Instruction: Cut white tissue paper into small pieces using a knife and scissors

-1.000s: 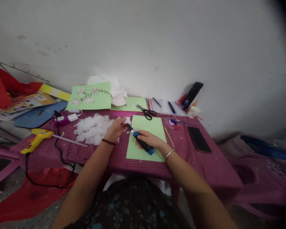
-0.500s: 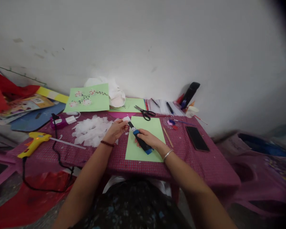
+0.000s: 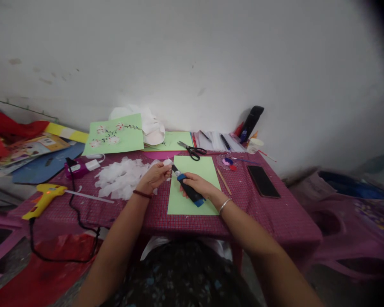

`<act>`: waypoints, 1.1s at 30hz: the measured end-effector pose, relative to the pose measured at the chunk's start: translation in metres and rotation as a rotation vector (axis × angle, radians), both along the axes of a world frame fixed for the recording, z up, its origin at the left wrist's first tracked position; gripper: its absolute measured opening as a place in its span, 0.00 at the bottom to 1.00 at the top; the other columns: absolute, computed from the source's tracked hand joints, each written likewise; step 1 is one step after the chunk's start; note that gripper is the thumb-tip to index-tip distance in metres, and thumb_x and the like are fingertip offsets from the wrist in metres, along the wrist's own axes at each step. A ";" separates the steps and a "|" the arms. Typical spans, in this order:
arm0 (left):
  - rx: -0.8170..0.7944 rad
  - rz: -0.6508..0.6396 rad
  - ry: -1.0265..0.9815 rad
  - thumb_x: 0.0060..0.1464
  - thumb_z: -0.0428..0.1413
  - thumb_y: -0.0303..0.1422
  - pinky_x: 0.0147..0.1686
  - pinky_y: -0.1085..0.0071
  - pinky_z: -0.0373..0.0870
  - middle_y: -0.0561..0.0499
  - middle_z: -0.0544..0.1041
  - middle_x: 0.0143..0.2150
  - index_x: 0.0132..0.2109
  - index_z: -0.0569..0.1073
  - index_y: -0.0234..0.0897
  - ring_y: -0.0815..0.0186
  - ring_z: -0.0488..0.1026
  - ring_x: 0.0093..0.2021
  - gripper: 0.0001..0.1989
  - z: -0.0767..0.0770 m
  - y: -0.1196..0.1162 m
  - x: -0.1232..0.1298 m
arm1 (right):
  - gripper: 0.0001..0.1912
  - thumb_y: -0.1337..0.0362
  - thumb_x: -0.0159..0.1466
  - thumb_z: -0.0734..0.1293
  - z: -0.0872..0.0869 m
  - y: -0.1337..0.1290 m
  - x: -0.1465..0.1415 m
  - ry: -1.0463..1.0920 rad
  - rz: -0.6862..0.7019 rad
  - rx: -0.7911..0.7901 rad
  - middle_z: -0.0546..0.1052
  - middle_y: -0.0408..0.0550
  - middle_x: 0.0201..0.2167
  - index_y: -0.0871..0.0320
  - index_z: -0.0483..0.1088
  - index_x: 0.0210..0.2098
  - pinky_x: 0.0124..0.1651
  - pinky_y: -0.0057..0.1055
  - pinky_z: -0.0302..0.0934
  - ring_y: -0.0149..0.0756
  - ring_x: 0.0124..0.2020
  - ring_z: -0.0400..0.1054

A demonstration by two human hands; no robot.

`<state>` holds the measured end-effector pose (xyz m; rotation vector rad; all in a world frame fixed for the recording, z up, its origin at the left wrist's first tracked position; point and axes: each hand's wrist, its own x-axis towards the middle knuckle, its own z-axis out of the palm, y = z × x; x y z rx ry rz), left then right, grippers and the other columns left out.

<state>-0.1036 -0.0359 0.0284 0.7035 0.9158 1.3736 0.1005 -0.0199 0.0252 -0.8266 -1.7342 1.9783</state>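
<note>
Over a light green sheet (image 3: pixel 182 204), my right hand (image 3: pixel 193 184) is wrapped round a chunky black-and-blue handled tool (image 3: pixel 194 197). The tool has a silvery section and a narrow dark front end; its exact kind is not clear. My left hand (image 3: pixel 158 175) pinches a small white paper piece (image 3: pixel 168 162) right at the tool's front end. Whether the piece touches the tip cannot be made out. Beside my left hand lies a loose heap of white paper pieces (image 3: pixel 118 177). Black-handled scissors (image 3: pixel 193 150) rest just beyond the green sheet.
A yellow glue gun (image 3: pixel 46 200) with a glue stick and black cord lies left, near a purple box (image 3: pixel 78 168). A flower-decorated green card (image 3: pixel 113 134) leans at the back. To the right are a wooden stick (image 3: pixel 224 181), a paintbrush (image 3: pixel 246 161) and a phone (image 3: pixel 263 181).
The view has shifted slightly, so most things sit a little further left. Both hands keep their holds, with the white piece still at the tool's front end.
</note>
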 end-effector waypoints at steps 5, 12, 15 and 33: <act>0.011 0.050 -0.043 0.42 0.67 0.23 0.22 0.83 0.66 0.57 0.70 0.21 0.25 0.67 0.33 0.78 0.67 0.20 0.14 -0.001 0.003 -0.003 | 0.03 0.64 0.63 0.62 0.001 -0.001 0.003 0.027 -0.028 -0.015 0.75 0.42 0.27 0.56 0.61 0.36 0.25 0.28 0.66 0.31 0.22 0.71; -0.013 0.014 -0.026 0.45 0.66 0.23 0.22 0.82 0.65 0.56 0.69 0.20 0.25 0.68 0.33 0.76 0.67 0.20 0.13 -0.004 0.004 -0.005 | 0.02 0.66 0.63 0.61 0.000 -0.003 0.002 0.009 0.010 -0.019 0.75 0.41 0.27 0.55 0.61 0.36 0.25 0.28 0.66 0.30 0.22 0.70; -0.021 -0.018 -0.001 0.47 0.64 0.23 0.23 0.82 0.65 0.55 0.70 0.21 0.25 0.69 0.33 0.76 0.67 0.21 0.11 -0.004 0.003 -0.005 | 0.01 0.67 0.64 0.59 -0.001 -0.003 0.003 0.006 0.003 -0.005 0.75 0.41 0.26 0.56 0.61 0.36 0.24 0.27 0.65 0.30 0.22 0.70; 0.014 -0.202 0.362 0.43 0.66 0.28 0.20 0.79 0.59 0.53 0.69 0.19 0.22 0.73 0.34 0.74 0.62 0.19 0.09 -0.006 0.001 -0.011 | 0.02 0.65 0.64 0.61 -0.001 0.003 0.014 -0.051 0.056 0.039 0.76 0.42 0.29 0.56 0.62 0.37 0.25 0.27 0.65 0.30 0.22 0.69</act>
